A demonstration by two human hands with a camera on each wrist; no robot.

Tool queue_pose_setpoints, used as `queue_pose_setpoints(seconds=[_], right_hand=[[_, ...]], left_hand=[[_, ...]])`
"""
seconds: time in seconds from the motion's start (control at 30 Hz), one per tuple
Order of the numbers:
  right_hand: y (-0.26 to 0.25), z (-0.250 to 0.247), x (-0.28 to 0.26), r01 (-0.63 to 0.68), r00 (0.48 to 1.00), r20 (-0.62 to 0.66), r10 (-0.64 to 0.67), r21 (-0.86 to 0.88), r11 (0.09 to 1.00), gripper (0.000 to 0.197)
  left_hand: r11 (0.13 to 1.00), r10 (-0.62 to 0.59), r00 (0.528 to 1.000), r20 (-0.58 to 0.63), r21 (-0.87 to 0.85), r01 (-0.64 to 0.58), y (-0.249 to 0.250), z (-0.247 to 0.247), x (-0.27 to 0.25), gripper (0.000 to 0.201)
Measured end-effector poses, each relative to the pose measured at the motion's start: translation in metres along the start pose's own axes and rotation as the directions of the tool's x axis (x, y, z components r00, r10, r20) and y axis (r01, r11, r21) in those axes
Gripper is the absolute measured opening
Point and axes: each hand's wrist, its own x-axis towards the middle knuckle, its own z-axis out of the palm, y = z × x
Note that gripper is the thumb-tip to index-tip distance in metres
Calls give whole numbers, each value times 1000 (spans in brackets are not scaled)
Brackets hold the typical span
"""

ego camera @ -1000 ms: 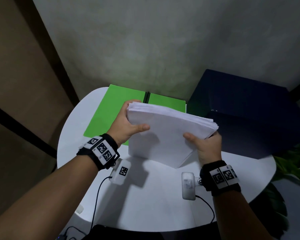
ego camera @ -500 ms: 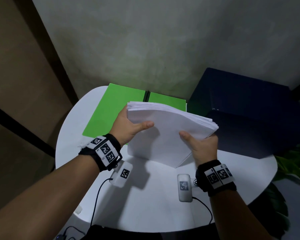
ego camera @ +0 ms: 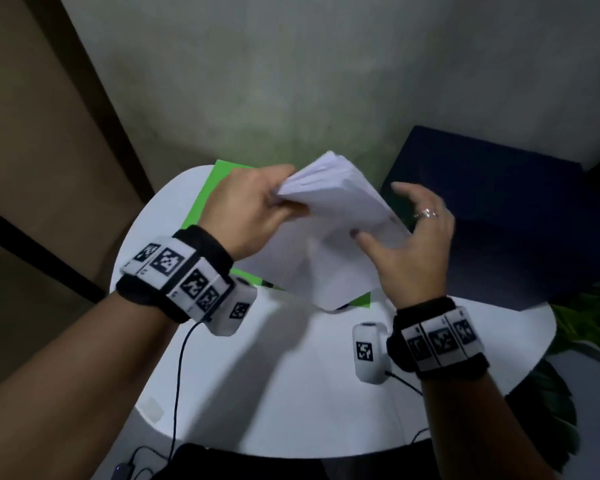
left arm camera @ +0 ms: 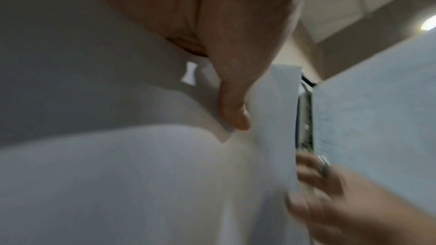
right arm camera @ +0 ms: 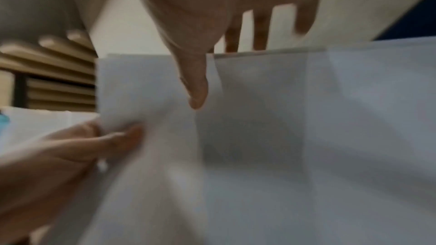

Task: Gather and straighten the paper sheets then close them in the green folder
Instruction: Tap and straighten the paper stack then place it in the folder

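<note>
The thick stack of white paper sheets (ego camera: 340, 237) stood tilted on its lower edge above the open green card folder (ego camera: 207, 199), long axis slanting toward the wall. The left hand (ego camera: 250, 211) gripped its upper left edge; the right hand (ego camera: 413, 244) lay spread-fingered against the right edge.

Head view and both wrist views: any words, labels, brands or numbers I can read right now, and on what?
No readable text in any view.
Wristbands and wrist cameras: black-and-white square code markers only, no letters.
Paper stack: faint marks on a sheet in the left wrist view, too blurred to read.
Green folder: no label showing.
</note>
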Motion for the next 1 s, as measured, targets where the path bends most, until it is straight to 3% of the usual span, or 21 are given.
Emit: queue_pose_setpoints(seconds=[0.07,0.1,0.17,0.23,0.27,0.3,0.33,0.4,0.5,0.6,0.7,0.87,1.0], right_hand=[[31,-2,-15,-115,987,-133,90,-200,973,102],[46,-3,-21,-179,973,-183,142,-209,961,111],[68,-2,-27,-335,927,-162,338,46,941,118],[75,1,-29,-463,860,50,507,495,736,110],[78,1,-29,-483,845,135,518,607,630,96],[79,1,-28,-493,845,162,510,606,624,72],[79,0,-28,-481,862,147,485,540,691,45],[77,-5,-34,-433,895,99,435,430,792,25],[82,-10,-52,-387,920,78,385,344,855,25],[95,-2,-75,-406,913,133,386,206,890,28],[104,3,-83,-425,903,147,403,180,887,25],[99,-11,-76,-406,914,103,393,242,881,21],[103,-8,-79,-363,932,99,350,200,910,25]], left_hand=[[945,-162,986,-38,-293,144,-22,-10,-7,20],[883,-239,970,-39,-425,200,-32,-14,-11,20],[779,-317,948,-25,-578,245,-46,-17,-19,23],[705,-367,930,-13,-655,270,-55,-11,-26,28],[676,-396,918,-13,-680,283,-60,-6,-30,28],[655,-420,907,-17,-698,291,-63,-1,-34,27],[656,-445,895,-36,-693,299,-65,5,-40,25],[696,-497,861,-106,-642,323,-67,19,-54,22],[736,-535,828,-170,-575,358,-71,37,-84,27],[756,-543,838,-46,-462,464,-89,51,-108,37],[752,-545,837,39,-418,509,-98,56,-115,22],[770,-458,887,-61,-526,361,-87,43,-104,24],[842,-359,933,4,-430,326,-90,47,-110,26]])
